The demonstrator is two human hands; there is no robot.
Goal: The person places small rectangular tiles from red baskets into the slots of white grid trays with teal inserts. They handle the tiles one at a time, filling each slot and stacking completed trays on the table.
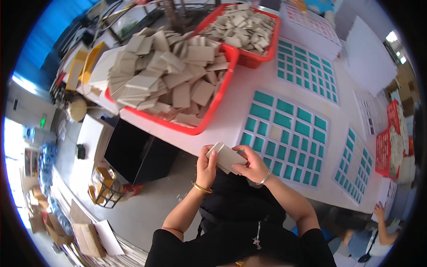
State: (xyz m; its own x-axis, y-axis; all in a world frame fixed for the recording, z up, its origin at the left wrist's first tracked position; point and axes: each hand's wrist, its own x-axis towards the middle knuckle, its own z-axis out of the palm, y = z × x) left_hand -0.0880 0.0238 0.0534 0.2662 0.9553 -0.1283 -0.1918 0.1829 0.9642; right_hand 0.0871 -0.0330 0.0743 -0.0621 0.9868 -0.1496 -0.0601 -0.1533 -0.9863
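Observation:
My left hand [206, 168] and my right hand [253, 165] are both closed on a small stack of off-white square tiles [228, 158], held over the table's near edge. The left fingers pinch the stack's left side, and the right thumb and fingers grip its right side. How many tiles are in the stack is hard to tell. Just beyond my right hand lies a white grid board [328, 129] with teal rectangular cells. One cell in its left part holds a pale tile [275, 132].
A red basket [221, 103] heaped with tiles stands left of the board, with a second red basket [253, 62] behind it. More teal-celled boards [307, 71] lie at the back and right. Another person's hand [379, 211] is at the table's right end.

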